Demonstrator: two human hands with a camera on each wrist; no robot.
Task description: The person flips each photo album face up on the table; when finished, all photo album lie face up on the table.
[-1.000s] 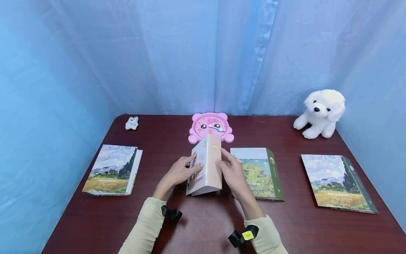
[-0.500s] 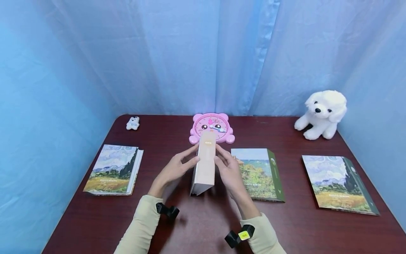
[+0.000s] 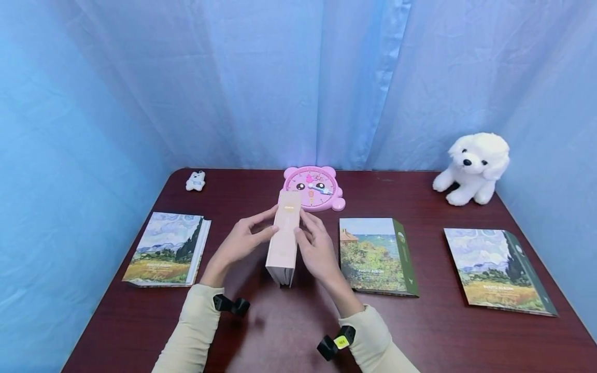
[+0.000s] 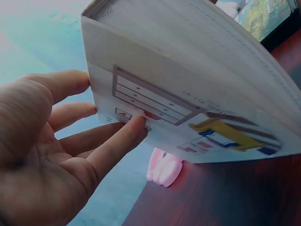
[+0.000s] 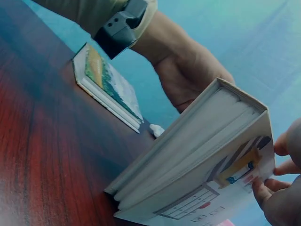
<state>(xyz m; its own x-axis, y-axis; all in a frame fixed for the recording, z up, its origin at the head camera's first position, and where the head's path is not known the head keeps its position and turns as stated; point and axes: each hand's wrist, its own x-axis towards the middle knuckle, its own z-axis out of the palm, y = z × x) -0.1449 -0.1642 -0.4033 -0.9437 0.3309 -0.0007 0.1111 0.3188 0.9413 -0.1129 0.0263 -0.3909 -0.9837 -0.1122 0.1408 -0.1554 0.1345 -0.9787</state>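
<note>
A beige photo album (image 3: 285,233) stands on the table at the centre, spine up and page edges down. From its left side my left hand (image 3: 240,242) holds it, thumb near the spine and fingers against the printed cover. Opposite, my right hand (image 3: 319,251) holds the other cover with thumb and fingers close to the spine. In the left wrist view the album's cover (image 4: 155,94) carries a drawing of a drawer chest. The right wrist view shows white pages (image 5: 188,146) slightly fanned between the covers.
Behind the album lies a pink bear-faced clock (image 3: 317,186). A landscape-covered album (image 3: 163,248) lies at left, a green-spined album (image 3: 378,254) right of centre, another album (image 3: 499,272) far right. A small white toy (image 3: 195,181) and a plush dog (image 3: 473,166) sit at the back.
The beige album has turned from showing its front cover on the left to spine straight up. Both hands have shifted left with it, baring more of the green-spined album.
</note>
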